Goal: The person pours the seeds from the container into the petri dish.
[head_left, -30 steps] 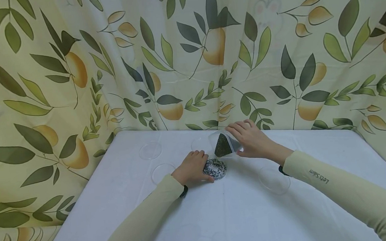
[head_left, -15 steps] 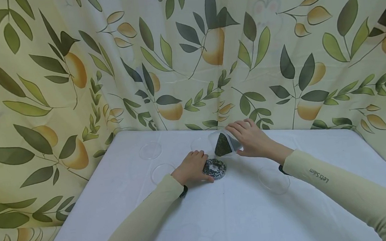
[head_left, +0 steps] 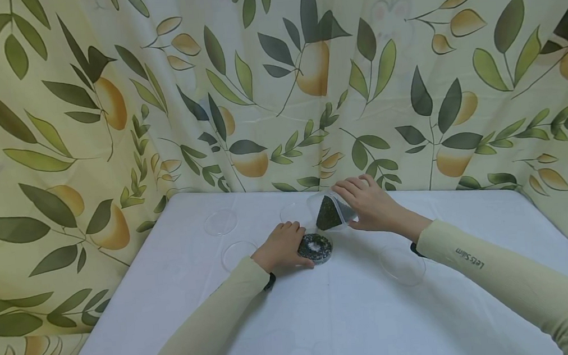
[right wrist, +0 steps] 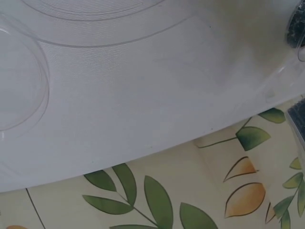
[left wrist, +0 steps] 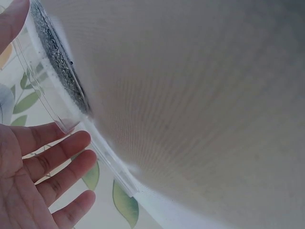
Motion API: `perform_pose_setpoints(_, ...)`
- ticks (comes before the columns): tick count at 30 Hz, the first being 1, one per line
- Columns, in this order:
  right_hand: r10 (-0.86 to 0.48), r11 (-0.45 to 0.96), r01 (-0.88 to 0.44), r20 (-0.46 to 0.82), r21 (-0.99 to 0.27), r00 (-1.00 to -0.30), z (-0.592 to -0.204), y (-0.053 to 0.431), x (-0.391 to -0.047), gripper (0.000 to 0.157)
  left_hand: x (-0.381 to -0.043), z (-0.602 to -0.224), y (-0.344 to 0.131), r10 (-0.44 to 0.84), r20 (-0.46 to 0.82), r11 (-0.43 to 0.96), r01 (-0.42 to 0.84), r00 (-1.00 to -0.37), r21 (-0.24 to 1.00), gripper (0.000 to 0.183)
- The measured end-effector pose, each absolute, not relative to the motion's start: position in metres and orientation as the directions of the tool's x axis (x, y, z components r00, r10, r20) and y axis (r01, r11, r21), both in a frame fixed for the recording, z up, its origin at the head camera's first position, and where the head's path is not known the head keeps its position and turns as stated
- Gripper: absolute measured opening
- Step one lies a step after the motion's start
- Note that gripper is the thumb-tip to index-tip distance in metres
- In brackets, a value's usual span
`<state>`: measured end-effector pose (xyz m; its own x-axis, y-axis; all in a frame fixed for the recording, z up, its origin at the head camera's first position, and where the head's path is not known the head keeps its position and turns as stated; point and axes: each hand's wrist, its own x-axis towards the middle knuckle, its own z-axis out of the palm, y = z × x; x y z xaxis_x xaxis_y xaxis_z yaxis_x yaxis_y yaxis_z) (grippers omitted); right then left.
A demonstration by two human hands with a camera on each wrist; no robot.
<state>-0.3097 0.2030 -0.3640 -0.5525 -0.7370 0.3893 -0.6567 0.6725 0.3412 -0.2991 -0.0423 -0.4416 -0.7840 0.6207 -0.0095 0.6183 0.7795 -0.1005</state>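
My right hand [head_left: 372, 203] grips a clear plastic cup [head_left: 344, 210], tilted toward the left, with dark greenish-black grains [head_left: 328, 214] banked up inside it. Below its mouth, a clear shallow round dish [head_left: 316, 260] stands on the table, with dark grains spread around a pale middle. The left hand [head_left: 281, 248] holds the dish at its left side, thumb at the near edge and fingers at the far edge. In the left wrist view, the dish's grain-filled side [left wrist: 59, 59] lies between thumb and fingers. The right wrist view catches only part of the cup [right wrist: 298, 119].
Clear round discs lie on the white table [head_left: 327, 320]: a far-left disc [head_left: 221, 222], another beside the left wrist [head_left: 224, 256], one behind the dish [head_left: 284, 216], and a larger one at right [head_left: 404, 279]. A leaf-print curtain [head_left: 278, 116] hangs behind the table.
The grains in the dish have grown darker and cover more of it, and the pale area has shrunk to its middle. Both hands and the tilted cup stay almost still.
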Motion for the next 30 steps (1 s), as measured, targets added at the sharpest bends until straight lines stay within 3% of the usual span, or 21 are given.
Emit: perform_pose_setpoints(30, -0.724, 0.686, -0.652, 0.384, 0.323, -0.573, -0.3664, 0.2041, -0.3114, 0.086, -0.3003, -0.4421, -0.0429, 0.624, -0.012, 0.777, 0.623, -0.781, -0.089, 0.088)
